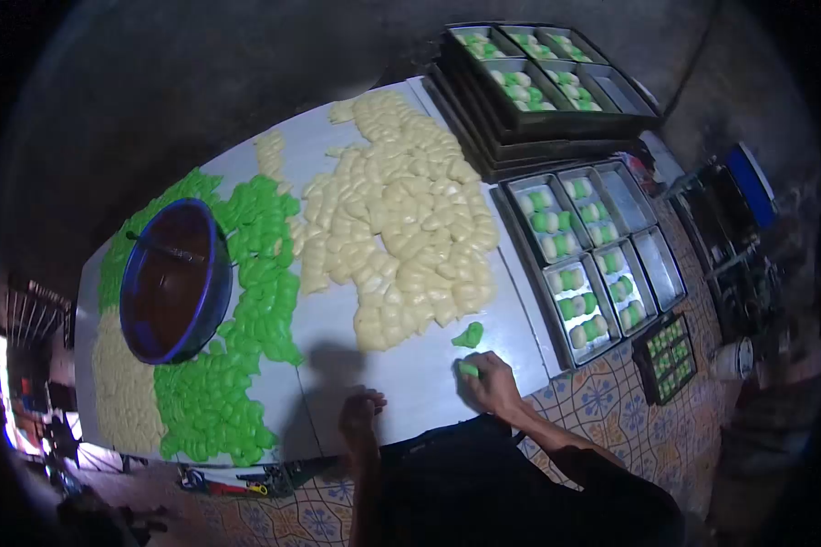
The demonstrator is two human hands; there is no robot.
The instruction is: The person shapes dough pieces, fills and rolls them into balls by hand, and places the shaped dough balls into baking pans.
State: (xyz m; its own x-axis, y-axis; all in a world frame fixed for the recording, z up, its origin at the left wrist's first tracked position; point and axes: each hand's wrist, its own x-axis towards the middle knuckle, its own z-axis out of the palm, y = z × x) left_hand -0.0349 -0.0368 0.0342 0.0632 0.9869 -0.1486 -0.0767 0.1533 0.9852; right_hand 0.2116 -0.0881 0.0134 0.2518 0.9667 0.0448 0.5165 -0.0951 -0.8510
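My right hand [493,385] is closed round a small green dough piece [468,369], low over the white table [420,387]. Another green dough piece [469,335] lies on the table just beyond it. My left hand [361,410] is at the table's front edge, in shadow, its fingers partly visible; whether it holds anything is unclear. Many cream dough pieces [410,219] cover the middle of the table. Green dough pieces [266,237] lie in a band to the left, with more green dough [212,406] nearer the front.
A blue basin [219,296] with brown contents stands among the dough at left. Metal tins [659,266] with green and white dough balls sit at the table's right. Stacked dark trays [511,150] stand behind them. A smaller tray [649,376] is lower right.
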